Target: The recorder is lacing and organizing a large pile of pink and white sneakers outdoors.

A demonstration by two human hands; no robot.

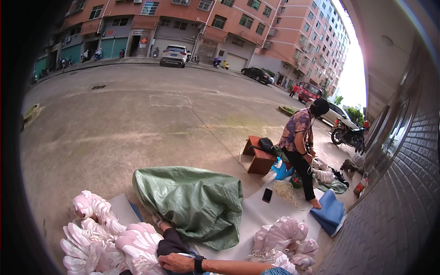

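My right hand point(176, 263) reaches in from the lower right, with a dark band on its wrist. Its fingers are bent and drawn together beside my dark trouser leg point(172, 242) and a bundle of pink and white curved, layered pieces point(139, 243); they look like shoe parts. What the fingertips pinch, if anything, is too small to make out. More such pieces point(95, 208) are heaped at the left. A big green woven sack point(195, 201) lies just beyond my leg, partly over my foot. My left hand is out of sight.
Another pink and white heap point(284, 238) lies at right on a pale sheet point(256, 208), with a black phone point(266, 195) and loose cords point(286, 190). A person point(300, 133) bends by a brown wooden bench point(261, 156). A brick wall point(389, 206) borders the right.
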